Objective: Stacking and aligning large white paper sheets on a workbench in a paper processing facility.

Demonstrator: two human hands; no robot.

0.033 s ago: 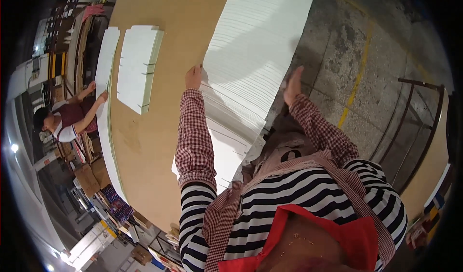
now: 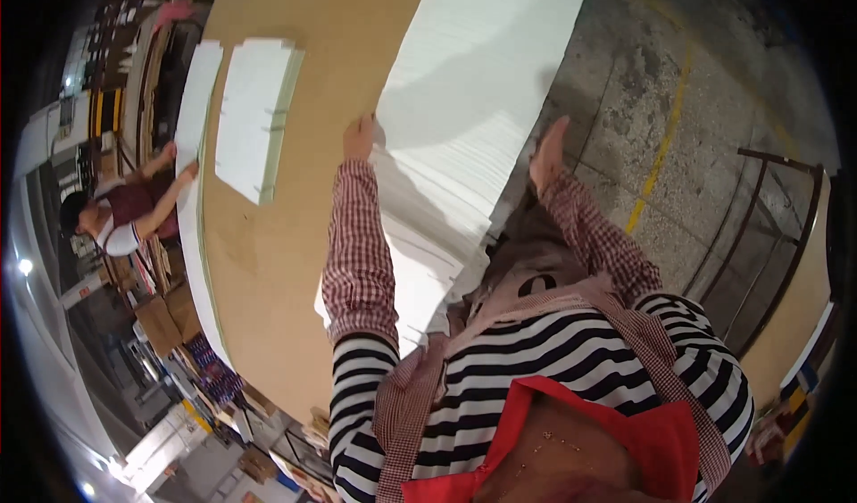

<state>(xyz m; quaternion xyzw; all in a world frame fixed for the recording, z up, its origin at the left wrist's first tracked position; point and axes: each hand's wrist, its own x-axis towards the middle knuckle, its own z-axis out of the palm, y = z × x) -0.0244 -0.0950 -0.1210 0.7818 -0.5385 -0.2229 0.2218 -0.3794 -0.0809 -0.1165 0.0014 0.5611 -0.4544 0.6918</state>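
A tall stack of large white sheets [image 2: 482,74] lies along the right side of the brown table, its layered edges fanned toward me. My left hand [image 2: 359,137] is at the stack's left edge, fingers bent and closed against the sheets' rim. Off the opposite edge, my right hand [image 2: 549,153] is open, fingers stretched and together, palm turned toward the stack with a small gap. Nearer my body lie more white sheets with slits [image 2: 415,280], partly hidden by my left forearm.
A smaller pile of slotted white sheets [image 2: 254,119] rests on the brown table [image 2: 268,271]. Across it, a co-worker [image 2: 134,208] holds the edge of a long white stack [image 2: 192,137]. On the right, a metal-framed table [image 2: 786,262] stands on the concrete floor [image 2: 616,137].
The fanned edges across the upper part of the white stack look smoother and closer together. My right hand has shifted slightly to the right; my left hand stays at the left edge.
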